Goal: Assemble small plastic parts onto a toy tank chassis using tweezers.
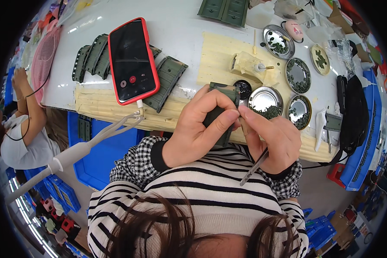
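My left hand (198, 127) is closed around a dark green camouflage-patterned plastic part (223, 90), held upright over the table's front edge. The fingers of my right hand (273, 135) pinch together at the part's right edge, touching it beside my left thumb. Whatever small piece lies between these fingertips is too hidden to make out. Metal tweezers (254, 165) stay tucked in my right palm, pointing down toward my body. Just beyond my right hand stands a round metal dish (262, 95) with small dark green pieces. A small black round dish (242, 88) sits left of it.
More dishes of green pieces (297, 76) stand at the right. A red-cased phone (133, 60) with a white cable (116, 124) leans over ribbed green parts (167, 81) at the left. A tape-covered block (249, 66) is ahead. Another person (28, 124) sits at far left.
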